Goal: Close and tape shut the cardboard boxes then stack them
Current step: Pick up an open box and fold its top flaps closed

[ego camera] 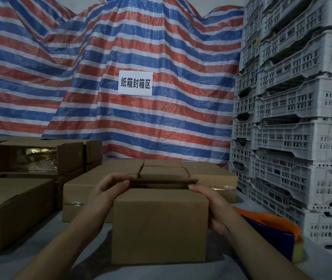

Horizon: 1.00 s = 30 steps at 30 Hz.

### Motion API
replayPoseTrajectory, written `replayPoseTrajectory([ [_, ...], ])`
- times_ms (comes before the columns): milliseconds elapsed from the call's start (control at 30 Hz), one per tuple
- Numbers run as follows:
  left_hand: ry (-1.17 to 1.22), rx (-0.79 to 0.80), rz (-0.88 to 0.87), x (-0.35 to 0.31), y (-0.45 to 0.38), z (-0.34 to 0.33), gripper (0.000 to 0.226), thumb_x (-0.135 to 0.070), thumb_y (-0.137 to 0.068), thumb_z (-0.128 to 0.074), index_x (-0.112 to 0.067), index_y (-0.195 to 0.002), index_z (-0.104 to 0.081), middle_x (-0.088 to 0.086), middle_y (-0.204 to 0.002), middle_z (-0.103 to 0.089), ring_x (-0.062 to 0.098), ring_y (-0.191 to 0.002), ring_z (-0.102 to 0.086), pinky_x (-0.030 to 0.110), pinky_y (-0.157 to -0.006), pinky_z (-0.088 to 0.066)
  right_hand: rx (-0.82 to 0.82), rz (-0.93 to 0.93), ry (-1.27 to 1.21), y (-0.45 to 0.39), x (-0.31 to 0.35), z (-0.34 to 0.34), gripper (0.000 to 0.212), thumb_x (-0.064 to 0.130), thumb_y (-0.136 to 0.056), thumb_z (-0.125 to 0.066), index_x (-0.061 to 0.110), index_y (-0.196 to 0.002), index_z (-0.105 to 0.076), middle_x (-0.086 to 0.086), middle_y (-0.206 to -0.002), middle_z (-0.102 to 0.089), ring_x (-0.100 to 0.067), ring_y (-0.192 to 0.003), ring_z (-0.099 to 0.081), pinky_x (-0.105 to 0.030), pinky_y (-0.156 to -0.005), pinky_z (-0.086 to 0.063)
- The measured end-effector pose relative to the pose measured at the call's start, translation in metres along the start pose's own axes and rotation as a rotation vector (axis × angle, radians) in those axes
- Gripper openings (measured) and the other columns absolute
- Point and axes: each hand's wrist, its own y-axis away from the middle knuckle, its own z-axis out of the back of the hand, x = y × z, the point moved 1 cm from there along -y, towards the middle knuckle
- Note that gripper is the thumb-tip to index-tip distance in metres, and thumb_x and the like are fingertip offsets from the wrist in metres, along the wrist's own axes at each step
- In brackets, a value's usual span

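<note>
A plain brown cardboard box (160, 225) stands on the grey table (40, 259) right in front of me. Its top flaps are partly folded in, with a dark gap along the near top edge. My left hand (108, 190) lies against the box's upper left corner, fingers curled over the flap edge. My right hand (209, 205) lies along the upper right side, fingertips on the flap edge. An orange and blue tape dispenser (276, 229) sits on the table just right of the box.
Taped cardboard boxes (15, 211) are stacked at the left and more boxes (211, 178) behind. White plastic crates (294, 118) tower at the right. A red, white and blue tarp (120, 47) with a white sign (135, 83) hangs behind.
</note>
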Motion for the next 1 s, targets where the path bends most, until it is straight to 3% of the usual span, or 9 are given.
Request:
replayPoseTrajectory([
  [100,-0.034,-0.032,-0.009,0.002,-0.001,0.001,0.017,-0.02,-0.091,-0.06,-0.018,-0.08,-0.072,-0.002,-0.098,-0.074,0.018,-0.094,-0.068,0.037,-0.085,-0.049,-0.044,0.001,0.008,0.0,-0.001,0.002,0.05,0.035,-0.061,-0.084,0.025,-0.109,-0.077,-0.016,-0.117,-0.072,-0.028,-0.092,-0.074,-0.037,-0.071,-0.059],
  [200,-0.076,-0.049,-0.023,0.002,-0.002,0.001,0.023,-0.019,-0.093,-0.059,-0.017,-0.074,-0.071,-0.003,-0.096,-0.075,0.014,-0.093,-0.067,0.035,-0.085,-0.048,-0.025,0.003,-0.028,0.001,0.0,0.001,0.045,0.039,-0.068,-0.087,0.022,-0.109,-0.077,-0.012,-0.111,-0.075,-0.026,-0.092,-0.074,-0.036,-0.072,-0.06],
  [300,-0.105,-0.033,-0.025,0.001,-0.002,0.002,0.029,-0.02,-0.094,-0.057,-0.022,-0.069,-0.073,-0.004,-0.095,-0.075,0.009,-0.09,-0.067,0.033,-0.082,-0.047,-0.092,-0.01,-0.027,-0.002,0.0,-0.001,0.052,0.055,-0.075,-0.071,0.019,-0.113,-0.075,-0.015,-0.115,-0.074,-0.029,-0.098,-0.073,-0.039,-0.078,-0.058],
  [367,-0.079,-0.038,-0.03,0.002,-0.003,0.002,0.026,-0.016,-0.094,-0.057,-0.014,-0.073,-0.072,-0.003,-0.096,-0.075,0.009,-0.092,-0.068,0.031,-0.081,-0.045,-0.119,-0.018,-0.025,-0.004,0.0,-0.004,0.058,0.061,-0.076,-0.067,0.015,-0.111,-0.074,-0.018,-0.111,-0.074,-0.029,-0.093,-0.074,-0.037,-0.076,-0.058],
  [533,-0.047,-0.038,-0.023,0.005,-0.004,0.0,0.021,-0.011,-0.095,-0.056,-0.006,-0.078,-0.067,-0.001,-0.098,-0.075,0.011,-0.094,-0.068,0.031,-0.086,-0.046,-0.098,-0.061,0.044,-0.004,0.003,-0.008,0.042,0.033,-0.067,-0.073,0.019,-0.106,-0.073,-0.013,-0.101,-0.074,-0.022,-0.077,-0.073,-0.03,-0.061,-0.056],
  [733,-0.082,-0.005,0.023,0.0,-0.007,0.0,0.02,-0.007,-0.095,-0.053,-0.004,-0.079,-0.064,0.001,-0.099,-0.073,0.018,-0.102,-0.065,0.029,-0.088,-0.046,-0.129,-0.074,0.047,-0.002,0.005,-0.008,0.029,0.026,-0.08,-0.069,0.021,-0.108,-0.072,-0.013,-0.103,-0.073,-0.023,-0.077,-0.072,-0.03,-0.06,-0.055],
  [867,-0.377,0.104,0.103,-0.031,-0.014,-0.001,0.019,-0.004,-0.097,-0.052,-0.007,-0.086,-0.068,0.011,-0.105,-0.07,0.019,-0.097,-0.063,0.021,-0.078,-0.047,-0.144,-0.078,0.072,-0.002,0.005,-0.009,0.042,0.031,-0.075,-0.07,0.021,-0.116,-0.068,-0.016,-0.114,-0.068,-0.026,-0.087,-0.069,-0.031,-0.062,-0.055],
  [933,-0.734,0.178,0.051,-0.052,-0.015,-0.01,0.016,-0.02,-0.1,-0.052,-0.018,-0.096,-0.068,0.008,-0.102,-0.068,0.016,-0.091,-0.063,0.029,-0.084,-0.051,-0.146,-0.078,0.068,-0.001,0.005,-0.01,0.042,0.032,-0.075,-0.07,0.022,-0.115,-0.069,-0.016,-0.114,-0.068,-0.026,-0.087,-0.069,-0.032,-0.063,-0.055],
  [1000,-0.954,0.253,-0.105,-0.07,-0.01,-0.031,0.021,-0.04,-0.101,-0.046,-0.03,-0.106,-0.064,-0.006,-0.108,-0.064,0.008,-0.097,-0.059,0.034,-0.093,-0.049,-0.148,-0.08,0.059,-0.001,0.005,-0.009,0.043,0.031,-0.074,-0.071,0.022,-0.115,-0.069,-0.016,-0.113,-0.069,-0.025,-0.086,-0.07,-0.032,-0.063,-0.055],
])
